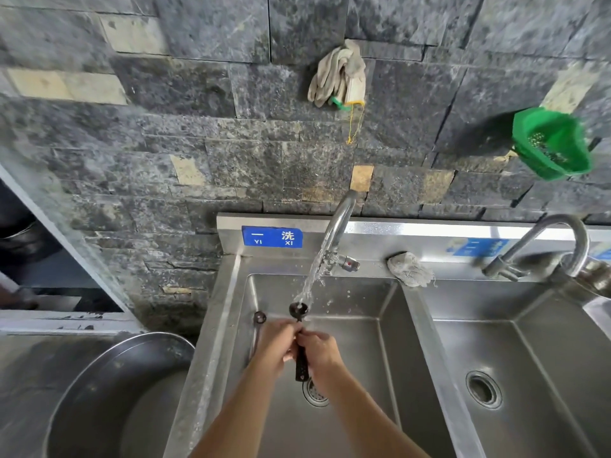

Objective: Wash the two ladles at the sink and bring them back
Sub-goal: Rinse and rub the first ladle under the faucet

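A small black ladle (300, 358) is held over the left steel sink basin (357, 299), its cup up under the running water from the tap (339, 223). My right hand (319, 353) grips its black handle. My left hand (276, 342) closes on the stem just below the cup. A second ladle (259, 320) with a thin metal handle leans against the basin's left wall, beside my left hand; its lower handle is hidden behind that hand.
A drain (315, 393) lies under my hands. A second basin (515, 358) with its own tap (558, 242) is to the right. A grey rag (410, 269) lies on the rim. A large steel bowl (109, 401) stands left. Gloves (340, 77) and a green basket (552, 143) hang on the wall.
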Demonstrator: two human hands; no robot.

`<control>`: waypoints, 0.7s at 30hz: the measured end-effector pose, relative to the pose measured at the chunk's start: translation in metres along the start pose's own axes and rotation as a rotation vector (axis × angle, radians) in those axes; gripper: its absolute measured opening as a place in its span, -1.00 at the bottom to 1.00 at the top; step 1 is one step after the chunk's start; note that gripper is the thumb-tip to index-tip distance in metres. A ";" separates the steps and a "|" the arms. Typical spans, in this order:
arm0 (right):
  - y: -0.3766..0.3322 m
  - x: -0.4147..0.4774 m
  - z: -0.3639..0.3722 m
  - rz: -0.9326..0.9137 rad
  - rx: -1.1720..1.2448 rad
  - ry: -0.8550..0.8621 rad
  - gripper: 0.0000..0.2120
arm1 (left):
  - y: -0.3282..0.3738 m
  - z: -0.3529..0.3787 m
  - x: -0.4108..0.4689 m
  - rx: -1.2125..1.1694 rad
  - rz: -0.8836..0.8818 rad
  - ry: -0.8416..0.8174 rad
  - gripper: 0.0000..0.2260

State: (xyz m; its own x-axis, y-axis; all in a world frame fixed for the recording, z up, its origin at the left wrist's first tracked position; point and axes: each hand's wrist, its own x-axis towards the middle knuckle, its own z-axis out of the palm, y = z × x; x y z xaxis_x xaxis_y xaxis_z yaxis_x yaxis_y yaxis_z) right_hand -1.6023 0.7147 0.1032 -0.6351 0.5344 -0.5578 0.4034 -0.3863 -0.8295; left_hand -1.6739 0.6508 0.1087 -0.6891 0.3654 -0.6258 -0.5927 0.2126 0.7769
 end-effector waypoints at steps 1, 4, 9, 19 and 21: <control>0.002 0.000 0.000 0.010 0.005 -0.002 -0.80 | -0.001 -0.001 0.001 0.004 -0.005 -0.011 -0.84; 0.004 -0.002 0.002 0.039 0.020 -0.009 -0.79 | -0.001 -0.004 0.007 0.031 0.007 -0.011 -0.86; -0.003 -0.012 -0.003 0.019 0.002 -0.034 -0.78 | -0.005 -0.005 0.019 0.114 0.054 -0.022 -0.83; 0.004 -0.018 -0.006 0.060 0.083 -0.055 -0.78 | -0.017 -0.002 0.024 0.107 0.022 0.045 -0.84; 0.006 -0.018 -0.008 0.063 0.072 -0.050 -0.78 | -0.017 -0.001 0.025 0.092 0.019 0.038 -0.84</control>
State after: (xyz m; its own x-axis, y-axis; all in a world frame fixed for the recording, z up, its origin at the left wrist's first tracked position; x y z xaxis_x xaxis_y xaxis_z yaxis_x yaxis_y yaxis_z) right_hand -1.5837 0.7087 0.1083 -0.6426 0.4698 -0.6053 0.3965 -0.4721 -0.7873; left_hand -1.6816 0.6553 0.0801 -0.7166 0.3356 -0.6114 -0.5397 0.2885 0.7909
